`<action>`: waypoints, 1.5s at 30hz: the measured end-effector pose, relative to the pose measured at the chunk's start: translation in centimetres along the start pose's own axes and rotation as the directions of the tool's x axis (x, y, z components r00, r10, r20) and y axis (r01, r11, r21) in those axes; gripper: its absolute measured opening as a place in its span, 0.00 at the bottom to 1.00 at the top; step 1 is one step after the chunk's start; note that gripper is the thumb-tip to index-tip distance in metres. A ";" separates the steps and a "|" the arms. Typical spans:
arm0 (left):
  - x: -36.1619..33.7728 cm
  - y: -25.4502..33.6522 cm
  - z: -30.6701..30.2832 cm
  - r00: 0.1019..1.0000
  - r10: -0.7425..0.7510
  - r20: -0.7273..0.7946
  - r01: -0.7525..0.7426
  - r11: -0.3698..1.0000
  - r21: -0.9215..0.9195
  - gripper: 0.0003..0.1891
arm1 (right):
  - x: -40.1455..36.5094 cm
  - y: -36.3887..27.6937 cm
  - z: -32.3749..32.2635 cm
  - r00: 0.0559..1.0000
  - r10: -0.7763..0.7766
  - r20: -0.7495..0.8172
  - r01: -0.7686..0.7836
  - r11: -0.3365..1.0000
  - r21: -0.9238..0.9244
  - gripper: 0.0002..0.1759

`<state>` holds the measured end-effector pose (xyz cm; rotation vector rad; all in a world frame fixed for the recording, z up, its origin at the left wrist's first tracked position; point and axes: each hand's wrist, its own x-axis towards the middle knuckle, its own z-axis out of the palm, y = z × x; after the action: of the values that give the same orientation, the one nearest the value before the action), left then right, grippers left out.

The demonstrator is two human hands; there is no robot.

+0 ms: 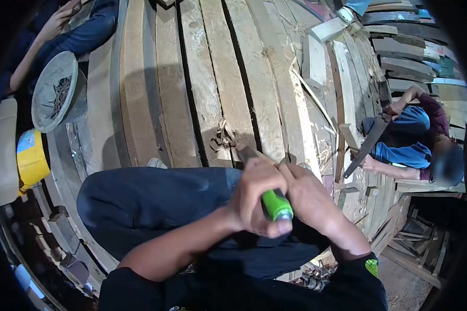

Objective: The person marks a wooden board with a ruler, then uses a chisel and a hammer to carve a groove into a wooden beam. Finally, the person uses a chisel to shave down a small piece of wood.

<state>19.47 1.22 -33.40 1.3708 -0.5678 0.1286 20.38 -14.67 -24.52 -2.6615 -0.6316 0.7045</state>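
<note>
In the head view my left hand (258,193) is wrapped round the green handle (278,206) of what looks like a chisel. My right hand (307,194) is closed beside it, lower on the same tool. The tool slants away from me, and its blade (247,153) shows partly past my fingers, its tip down at a wooden plank (231,78). Curled wood shavings (224,136) lie on the plank around the tip. My fingers hide most of the shaft.
At right a co-worker holds a handsaw (369,142) against wood. Another person sits at upper left, near a bucket (78,96) with nails and a yellow container (32,159). Wood blocks (315,61) stand at upper right. Dark gaps run between the planks.
</note>
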 end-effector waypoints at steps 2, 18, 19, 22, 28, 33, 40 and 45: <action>-0.2 0.9 0.2 0.997 0.051 0.058 -0.049 0.998 -0.043 0.35 | -0.2 -0.1 0.3 0.999 0.051 0.011 -0.051 0.999 0.016 0.12; 0.7 3.2 0.4 0.997 0.076 -0.005 -0.076 0.993 -0.094 0.32 | -0.3 0.7 0.5 0.998 0.050 0.035 -0.048 0.997 -0.053 0.17; 0.5 2.6 0.2 0.998 0.065 -0.006 -0.066 0.993 -0.101 0.32 | -0.4 0.5 0.4 0.997 0.058 0.047 -0.056 0.997 -0.054 0.17; 0.5 -0.1 0.2 0.997 -0.035 -0.073 0.032 0.999 -0.034 0.34 | -0.4 0.1 0.4 0.995 0.077 0.061 -0.074 0.996 -0.055 0.19; -0.4 -1.1 -0.6 0.999 -0.008 -0.053 0.006 1.000 -0.027 0.32 | -0.3 -0.1 0.1 0.995 0.085 0.060 -0.084 0.996 -0.033 0.21; -0.2 0.7 0.2 0.999 0.008 -0.039 -0.008 1.000 0.008 0.33 | -0.4 0.3 0.4 0.997 0.067 0.026 -0.068 0.998 0.017 0.23; 0.3 4.4 0.1 0.999 0.009 0.044 0.000 0.983 -0.184 0.32 | -1.1 -0.6 0.0 0.997 0.068 -0.040 -0.068 0.998 0.004 0.23; -0.1 5.3 0.1 0.990 -0.026 0.135 0.052 0.980 -0.190 0.30 | -2.4 -2.9 2.6 0.983 0.170 -0.066 -0.167 0.985 0.052 0.18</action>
<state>17.18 2.26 -28.76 1.2056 -0.6467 -0.0494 16.15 -12.85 -24.57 -2.7055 -0.3692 0.6576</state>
